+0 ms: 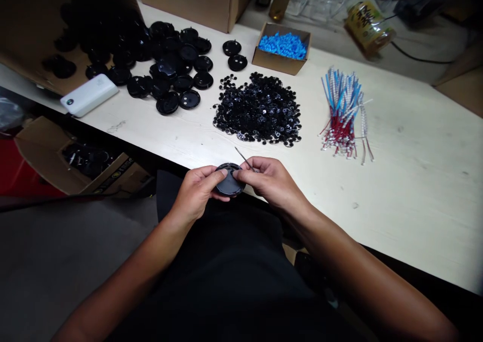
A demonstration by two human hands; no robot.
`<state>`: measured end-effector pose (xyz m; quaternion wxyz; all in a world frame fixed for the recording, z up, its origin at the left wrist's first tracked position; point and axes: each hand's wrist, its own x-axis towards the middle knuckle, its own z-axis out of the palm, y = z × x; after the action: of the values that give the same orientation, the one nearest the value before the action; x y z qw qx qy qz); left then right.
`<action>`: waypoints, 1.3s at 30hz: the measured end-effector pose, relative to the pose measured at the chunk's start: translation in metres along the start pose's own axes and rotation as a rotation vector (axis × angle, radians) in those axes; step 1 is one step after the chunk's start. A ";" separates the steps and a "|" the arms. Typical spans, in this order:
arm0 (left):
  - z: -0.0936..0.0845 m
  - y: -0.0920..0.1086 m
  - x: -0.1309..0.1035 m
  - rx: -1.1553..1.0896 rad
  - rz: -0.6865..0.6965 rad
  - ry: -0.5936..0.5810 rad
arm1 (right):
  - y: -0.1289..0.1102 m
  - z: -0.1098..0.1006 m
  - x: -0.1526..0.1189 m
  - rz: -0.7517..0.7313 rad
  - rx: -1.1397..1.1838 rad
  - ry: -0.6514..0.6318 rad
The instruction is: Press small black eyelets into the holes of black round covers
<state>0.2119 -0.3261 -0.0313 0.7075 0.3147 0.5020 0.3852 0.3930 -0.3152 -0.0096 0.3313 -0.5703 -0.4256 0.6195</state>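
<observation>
My left hand (198, 188) is closed on the left rim of a round black plastic cover (230, 185), its thumb lying on the upper face. From the other side my right hand (266, 178) grips the same cover, thumb pressed near its far edge. A thin pointed metal tool (243, 157) also sticks out of the right hand, tilted up and to the left; its other end is hidden by the fingers. Whatever lies under the two thumbs cannot be made out. Just beyond my hands is a heap of small black plastic pieces (260, 110) on the table.
Many round black covers (183, 55) lie at the back left, by an open carton (22, 35). A white power bank (90, 95) is at the left edge. Farther back stands a small box (279, 66) of blue parts. Wire bundles (343, 113) lie right on the table (407, 181).
</observation>
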 end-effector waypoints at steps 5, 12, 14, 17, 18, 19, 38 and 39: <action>0.001 0.000 0.000 0.042 0.037 0.017 | 0.000 0.000 0.000 0.009 0.036 -0.019; 0.007 0.000 0.001 0.113 0.125 -0.015 | 0.000 0.002 0.004 0.014 0.103 -0.003; 0.009 0.001 0.001 0.131 0.130 -0.011 | 0.001 0.003 0.005 0.000 0.119 0.002; 0.012 0.004 0.002 0.163 0.139 -0.001 | 0.002 0.004 0.007 -0.014 0.127 0.023; 0.013 0.004 0.002 0.177 0.143 0.005 | 0.002 0.004 0.008 -0.014 0.130 0.031; 0.014 0.005 0.002 0.195 0.147 0.012 | 0.001 0.004 0.008 -0.012 0.131 0.039; 0.019 0.038 0.039 -0.014 -0.070 -0.027 | -0.012 -0.028 0.033 -0.008 0.144 0.025; 0.020 0.040 0.041 -0.015 -0.073 -0.036 | -0.012 -0.027 0.034 -0.028 0.142 0.034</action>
<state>0.2301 -0.2721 -0.0113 0.7323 0.2978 0.4973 0.3573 0.4147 -0.2758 -0.0126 0.3867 -0.5499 -0.3830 0.6336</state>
